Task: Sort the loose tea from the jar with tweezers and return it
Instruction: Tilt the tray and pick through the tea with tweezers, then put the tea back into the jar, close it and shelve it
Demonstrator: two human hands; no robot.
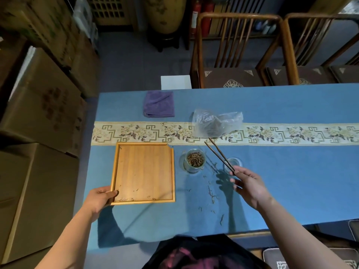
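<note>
Meanwhile left hand (pixel 101 197) gripped tray (pixel 144 171) corner — right hand (pixel 249 186) pinched tweezers (pixel 219 155), tips apart, empty; jar (pixel 194 161) held tea (pixel 195 159), strands (pixel 211 195) scattered on cloth (pixel 281 181).

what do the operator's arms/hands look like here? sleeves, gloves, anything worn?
Both forearms are bare as far as the frame shows: no sleeves in view, no gloves, no watch, bracelet or rings that I can make out on the left hand or the right hand. No markers or cables either. At the bottom edge, dark clothing with a reddish-pink pattern shows.
</note>
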